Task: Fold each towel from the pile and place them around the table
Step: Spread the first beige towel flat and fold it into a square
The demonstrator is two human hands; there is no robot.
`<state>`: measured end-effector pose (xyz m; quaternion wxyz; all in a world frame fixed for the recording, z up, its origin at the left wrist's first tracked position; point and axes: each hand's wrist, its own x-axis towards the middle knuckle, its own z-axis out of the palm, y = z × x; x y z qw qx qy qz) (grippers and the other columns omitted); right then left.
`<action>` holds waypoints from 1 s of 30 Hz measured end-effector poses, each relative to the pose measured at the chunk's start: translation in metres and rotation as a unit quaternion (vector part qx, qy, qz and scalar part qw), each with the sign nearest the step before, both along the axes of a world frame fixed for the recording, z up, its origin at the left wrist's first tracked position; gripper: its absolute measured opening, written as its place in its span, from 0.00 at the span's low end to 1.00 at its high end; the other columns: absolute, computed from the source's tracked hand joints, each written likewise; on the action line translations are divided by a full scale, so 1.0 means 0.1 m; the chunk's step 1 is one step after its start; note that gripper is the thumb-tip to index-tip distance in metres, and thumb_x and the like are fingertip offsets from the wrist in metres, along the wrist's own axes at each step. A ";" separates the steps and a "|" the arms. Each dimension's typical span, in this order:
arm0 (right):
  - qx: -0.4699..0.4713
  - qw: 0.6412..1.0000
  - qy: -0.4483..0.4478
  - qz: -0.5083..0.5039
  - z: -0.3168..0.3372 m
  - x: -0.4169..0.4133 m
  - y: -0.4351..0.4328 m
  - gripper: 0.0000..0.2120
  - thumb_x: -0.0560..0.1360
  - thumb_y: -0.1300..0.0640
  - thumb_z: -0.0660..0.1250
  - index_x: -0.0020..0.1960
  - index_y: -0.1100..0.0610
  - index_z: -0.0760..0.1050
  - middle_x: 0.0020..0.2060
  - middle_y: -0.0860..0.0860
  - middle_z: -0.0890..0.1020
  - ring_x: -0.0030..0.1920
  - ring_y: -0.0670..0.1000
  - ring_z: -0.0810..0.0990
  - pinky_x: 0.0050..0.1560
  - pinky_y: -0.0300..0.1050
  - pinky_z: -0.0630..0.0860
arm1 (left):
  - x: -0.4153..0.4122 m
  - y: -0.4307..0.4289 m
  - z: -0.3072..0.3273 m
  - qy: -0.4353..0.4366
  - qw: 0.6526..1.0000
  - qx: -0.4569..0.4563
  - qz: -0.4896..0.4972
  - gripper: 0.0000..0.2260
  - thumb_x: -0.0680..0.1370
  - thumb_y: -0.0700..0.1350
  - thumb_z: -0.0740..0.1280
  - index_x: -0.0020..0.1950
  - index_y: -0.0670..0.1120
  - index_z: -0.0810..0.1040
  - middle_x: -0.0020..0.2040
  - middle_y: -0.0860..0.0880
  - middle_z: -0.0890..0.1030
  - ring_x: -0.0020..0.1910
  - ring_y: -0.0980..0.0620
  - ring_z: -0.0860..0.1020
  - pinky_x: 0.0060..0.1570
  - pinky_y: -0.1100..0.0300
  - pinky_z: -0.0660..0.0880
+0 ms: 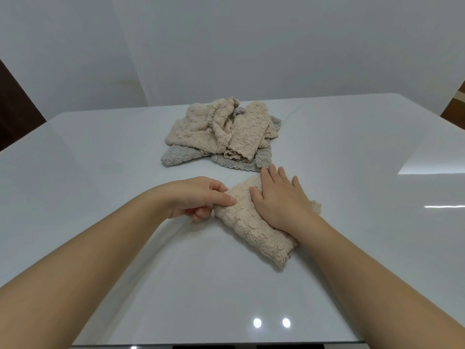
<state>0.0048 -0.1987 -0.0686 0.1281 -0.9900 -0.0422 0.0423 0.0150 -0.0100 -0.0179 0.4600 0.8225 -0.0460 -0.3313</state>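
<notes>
A beige fluffy towel lies folded into a narrow strip on the glossy white table, slanting from centre toward the lower right. My left hand pinches the strip's left end between thumb and fingers. My right hand lies flat with straight fingers on top of the towel, pressing it down. Behind them sits the pile of crumpled beige towels over grey ones, just beyond my right fingertips.
The table's near edge runs along the bottom of the view, its far edge meets a plain white wall. Dark wooden furniture shows at the far left and far right. Light glare marks the right side of the tabletop.
</notes>
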 end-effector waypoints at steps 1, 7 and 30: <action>0.000 1.000 0.001 0.000 0.00 0.00 0.00 0.31 0.83 0.43 0.43 0.80 0.57 0.41 0.79 0.55 0.44 0.79 0.55 0.42 0.77 0.57 0.42 | 0.01 0.00 0.01 -0.018 1.000 0.007 0.001 0.07 0.77 0.45 0.69 0.44 0.47 0.72 0.27 0.52 0.69 0.22 0.55 0.61 0.22 0.65 0.59; 0.005 1.000 -0.001 0.005 -0.01 0.00 0.01 0.32 0.82 0.42 0.43 0.80 0.57 0.42 0.79 0.55 0.45 0.79 0.54 0.43 0.77 0.58 0.42 | 0.02 0.03 -0.03 0.005 0.999 0.019 -0.025 0.10 0.77 0.47 0.70 0.43 0.47 0.70 0.29 0.51 0.65 0.24 0.54 0.59 0.24 0.64 0.57; 0.000 1.000 -0.015 0.007 -0.02 -0.02 0.01 0.31 0.82 0.42 0.43 0.80 0.57 0.44 0.79 0.55 0.47 0.79 0.55 0.45 0.77 0.58 0.43 | 0.02 0.21 -0.06 0.016 0.994 -0.042 -0.099 0.14 0.72 0.45 0.74 0.51 0.41 0.74 0.35 0.46 0.71 0.25 0.54 0.64 0.27 0.64 0.64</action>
